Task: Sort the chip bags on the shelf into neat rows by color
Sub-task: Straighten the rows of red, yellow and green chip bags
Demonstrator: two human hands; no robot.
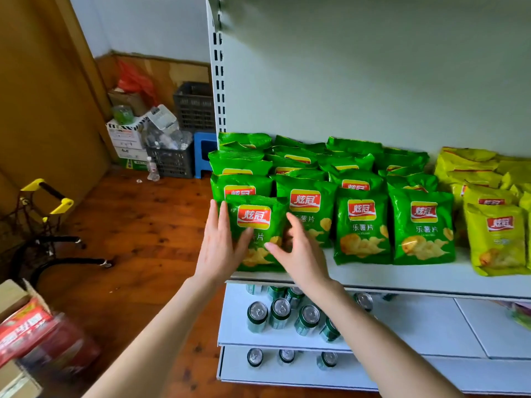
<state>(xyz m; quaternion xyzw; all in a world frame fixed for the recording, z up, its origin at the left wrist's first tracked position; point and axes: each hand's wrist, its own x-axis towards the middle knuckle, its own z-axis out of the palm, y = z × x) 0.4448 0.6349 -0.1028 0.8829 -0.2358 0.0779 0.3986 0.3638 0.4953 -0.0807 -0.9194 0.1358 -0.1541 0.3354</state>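
Observation:
Several green chip bags stand in rows on the white shelf [402, 278]. The front left green bag [260, 222] stands at the shelf's left end, near the front edge. My left hand [219, 245] lies flat against its left side with the thumb across its front. My right hand [298, 251] touches its right edge, fingers spread and curled. Neither hand fully closes around the bag. More green bags [362, 225] fill the rows to the right. Yellow chip bags [495, 239] stand at the shelf's right end.
Green drink cans [281, 311] stand on the lower shelves. A box of red packages [31, 331] sits at the bottom left. A trolley with yellow handles [47, 196] stands on the wooden floor. Crates, boxes and a blue stool [204, 153] crowd the far corner.

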